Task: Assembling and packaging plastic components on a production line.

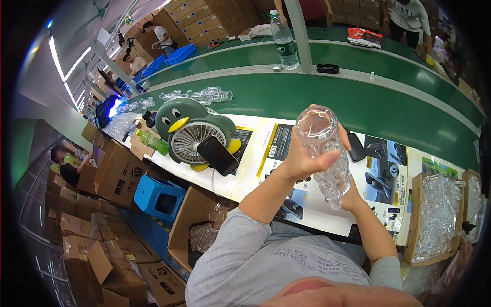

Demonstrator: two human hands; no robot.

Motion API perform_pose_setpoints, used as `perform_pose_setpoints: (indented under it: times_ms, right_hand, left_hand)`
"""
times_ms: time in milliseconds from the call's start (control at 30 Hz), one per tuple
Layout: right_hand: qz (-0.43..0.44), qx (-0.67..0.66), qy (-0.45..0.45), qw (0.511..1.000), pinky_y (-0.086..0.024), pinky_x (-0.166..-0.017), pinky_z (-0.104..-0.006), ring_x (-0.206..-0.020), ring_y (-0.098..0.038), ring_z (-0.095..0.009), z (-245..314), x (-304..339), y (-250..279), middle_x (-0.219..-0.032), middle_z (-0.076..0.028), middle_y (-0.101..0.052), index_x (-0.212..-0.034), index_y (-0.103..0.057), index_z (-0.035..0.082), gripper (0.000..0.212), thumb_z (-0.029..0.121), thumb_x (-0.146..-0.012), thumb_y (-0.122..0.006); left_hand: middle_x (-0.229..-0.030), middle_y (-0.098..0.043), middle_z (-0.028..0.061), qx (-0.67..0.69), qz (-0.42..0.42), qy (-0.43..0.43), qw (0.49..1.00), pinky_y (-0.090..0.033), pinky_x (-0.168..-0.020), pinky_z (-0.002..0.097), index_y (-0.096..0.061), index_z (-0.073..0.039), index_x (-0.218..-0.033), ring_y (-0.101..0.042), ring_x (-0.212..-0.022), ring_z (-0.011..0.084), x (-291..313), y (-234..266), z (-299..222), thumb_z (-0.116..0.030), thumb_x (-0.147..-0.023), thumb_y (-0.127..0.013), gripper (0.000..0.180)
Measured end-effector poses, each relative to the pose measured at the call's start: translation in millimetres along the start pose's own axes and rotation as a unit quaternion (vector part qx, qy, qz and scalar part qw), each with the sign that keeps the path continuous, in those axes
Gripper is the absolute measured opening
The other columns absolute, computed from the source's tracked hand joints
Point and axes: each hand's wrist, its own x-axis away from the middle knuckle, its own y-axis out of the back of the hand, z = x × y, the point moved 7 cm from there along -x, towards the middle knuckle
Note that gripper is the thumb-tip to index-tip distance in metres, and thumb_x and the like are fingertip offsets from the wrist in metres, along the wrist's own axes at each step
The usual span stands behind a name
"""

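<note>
Head view: rightward of the bird-shaped fan, the clear bottle is held up over the desk, its long axis running from a broad end away from the person to a knobbed tip toward the chest. The left hand, nearer the fan, grips its side; the right hand, farther from the fan, is mostly hidden, its grip unclear.

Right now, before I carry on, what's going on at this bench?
A person holds a clear bottle-shaped piece over the white tabletop, left hand wrapped around it, narrow end toward the body; the right hand is partly hidden behind it. To the left stands a green bird-shaped fan, a dark phone before it. On the right, a cardboard box holds clear pieces.
</note>
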Motion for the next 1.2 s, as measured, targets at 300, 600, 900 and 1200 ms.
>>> perform_pose_setpoints:
  times_ms: [300,600,900,1200]
  right_hand:
    - [-0.027,-0.034,-0.042,0.998,-0.047,-0.077,-0.0297,-0.084,-0.060,-0.016,-17.4,4.1,-5.5,-0.095,-0.007,-0.063,-0.104,-0.057,0.003,0.048,0.018,-0.062,-0.077]
    - [-0.123,0.011,0.054,0.991,-0.047,-0.078,-0.0302,-0.085,-0.061,-0.019,-14.7,-1.2,3.5,-0.095,-0.010,-0.062,-0.104,-0.055,0.002,0.048,0.017,-0.064,-0.076]
    - [-0.208,0.137,0.132,0.960,-0.039,-0.092,-0.0364,-0.114,-0.043,-0.031,-20.1,-6.1,32.2,-0.124,-0.016,-0.043,-0.123,-0.039,0.004,0.070,0.014,-0.062,-0.074]
    - [-0.306,0.267,0.206,0.890,-0.039,-0.089,-0.0354,-0.107,-0.047,-0.030,16.4,1.1,47.5,-0.115,-0.015,-0.048,-0.114,-0.046,0.003,0.048,-0.003,-0.068,-0.058]
  left_hand:
    - [-0.083,-0.057,0.0154,-0.032,-0.040,-0.022,0.998,-0.049,-0.072,0.0360,-0.042,-0.007,-0.109,-0.058,-0.079,0.0229,18.4,2.0,0.4,-0.019,-0.069,-0.068,0.050]
    - [-0.095,-0.054,0.0172,-0.050,0.028,-0.044,0.997,-0.047,-0.080,0.0405,-0.037,-0.005,-0.116,-0.056,-0.089,0.0273,14.1,-4.8,-5.5,-0.025,-0.068,-0.072,0.063]
    - [-0.115,-0.051,0.0177,-0.297,0.175,-0.103,0.933,-0.041,-0.088,0.0406,-0.044,-0.004,-0.122,-0.051,-0.106,0.0326,11.7,-44.3,-26.5,-0.010,-0.055,-0.078,0.076]
    - [-0.103,-0.053,0.0096,-0.753,0.183,-0.082,0.627,-0.039,-0.090,0.0398,-0.049,-0.010,-0.113,-0.051,-0.101,0.0277,-91.5,90.4,92.6,-0.007,-0.057,-0.071,0.060]
